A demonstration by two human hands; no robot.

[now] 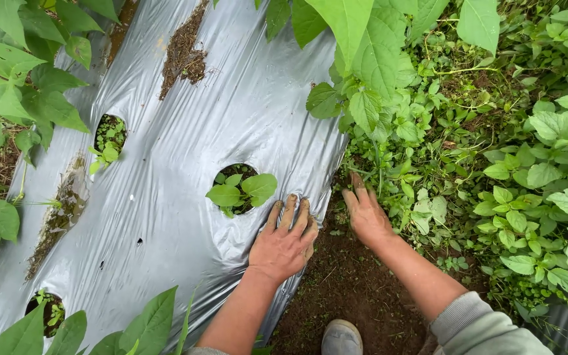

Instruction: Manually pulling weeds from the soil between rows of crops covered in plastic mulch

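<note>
My left hand [285, 239] lies flat, fingers spread, on the edge of a silver plastic mulch sheet [185, 164], just right of a round hole where a small green seedling [241, 190] grows. My right hand [365, 212] reaches into the low green weeds [428, 164] at the border of the bare soil strip [350, 283]; its fingertips are among the stems, and I cannot tell whether it grips any. Both hands are soiled.
Other holes with seedlings [108, 139] dot the sheet, with soil clumps [184, 56] on top. Large-leaved plants [27, 85] stand left and at the top. A grey shoe [342, 336] rests on the soil below. Dense weeds fill the right side.
</note>
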